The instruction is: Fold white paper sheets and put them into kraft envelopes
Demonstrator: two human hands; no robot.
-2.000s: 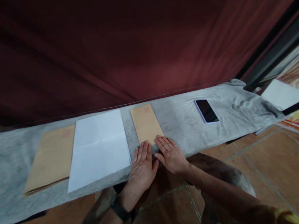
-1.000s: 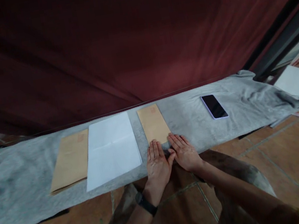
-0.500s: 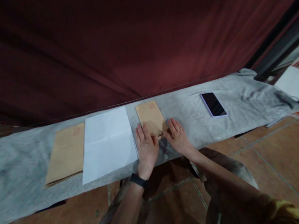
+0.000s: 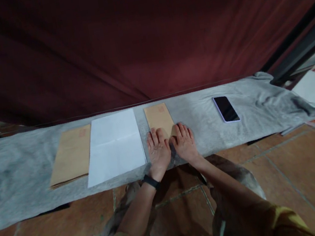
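Spreading the left hand [image 4: 159,151] over the near left part of the narrow brown envelope [image 4: 158,116], with fingers stretched out and slightly apart. Resting the right hand [image 4: 185,144] at the near right corner, fingers likewise outstretched and parted. Having the envelope lying mid-length on the cloth-covered bench [image 4: 200,120], starting near the far edge. Having white paper [image 4: 115,145] and larger brown envelopes [image 4: 71,154] lying leftward, a phone [image 4: 226,109] toward the right end.
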